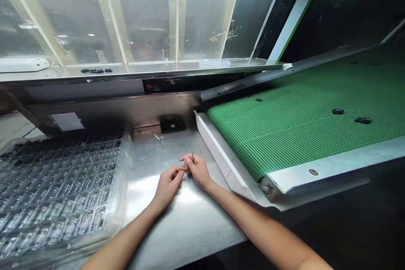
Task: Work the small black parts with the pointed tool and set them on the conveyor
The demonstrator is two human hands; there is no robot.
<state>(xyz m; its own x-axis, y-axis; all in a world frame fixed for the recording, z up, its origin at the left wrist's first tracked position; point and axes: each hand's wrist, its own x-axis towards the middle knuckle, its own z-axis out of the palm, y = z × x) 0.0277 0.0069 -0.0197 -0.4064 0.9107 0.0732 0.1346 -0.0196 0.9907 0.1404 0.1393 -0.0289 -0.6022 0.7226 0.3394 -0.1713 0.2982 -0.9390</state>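
Note:
Over the bare metal tabletop [148,156], my two hands meet with their fingertips close together. A slim, pen-like brownish tool [193,158] sticks up from my right hand [198,172], whose fingers are closed around it. The tool's lower end is hidden by the fingers. My left hand [168,184] is closed in a pinch beside it; whatever lies between thumb and fingers is too small or too covered to make out.
Stacked clear plastic trays [79,194] with dark parts in their far pockets stand at left. A green mesh conveyor belt [284,114] carrying small black parts [362,120] runs at right, behind a white guard [218,152]. A black block [173,125] lies at the back.

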